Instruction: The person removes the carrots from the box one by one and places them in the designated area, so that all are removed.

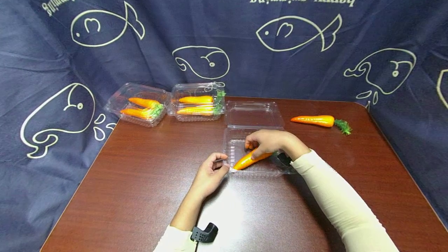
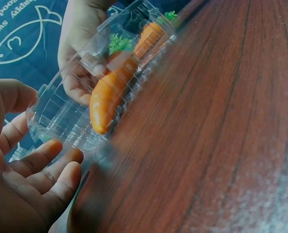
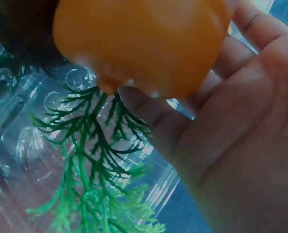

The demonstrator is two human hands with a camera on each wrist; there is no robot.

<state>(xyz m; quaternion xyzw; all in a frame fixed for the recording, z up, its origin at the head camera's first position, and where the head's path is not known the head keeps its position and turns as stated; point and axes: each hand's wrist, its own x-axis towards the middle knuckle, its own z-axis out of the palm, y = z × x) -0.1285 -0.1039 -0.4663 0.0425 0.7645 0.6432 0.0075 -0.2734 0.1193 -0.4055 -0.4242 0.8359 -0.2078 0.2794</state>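
Observation:
An open clear plastic box (image 1: 232,143) lies on the table with its lid folded back. My left hand (image 1: 211,174) holds the box's near left corner, thumb on the rim in the left wrist view. Over the box, my right hand (image 1: 267,143) grips an orange toy carrot (image 1: 246,160), its tip toward the left hand. The right wrist view shows that hand's fingers round a carrot (image 3: 144,43) with green leaves (image 3: 85,160) hanging from it. In the left wrist view, orange and two green tufts (image 2: 119,43) show through the box wall; the hand hides part of this.
Another carrot (image 1: 313,120) lies at the table's back right. Two closed clear boxes, the left one (image 1: 140,106) and the middle one (image 1: 196,102), each hold two carrots at the back left. A blue printed curtain (image 1: 224,22) hangs behind the brown table (image 1: 157,158).

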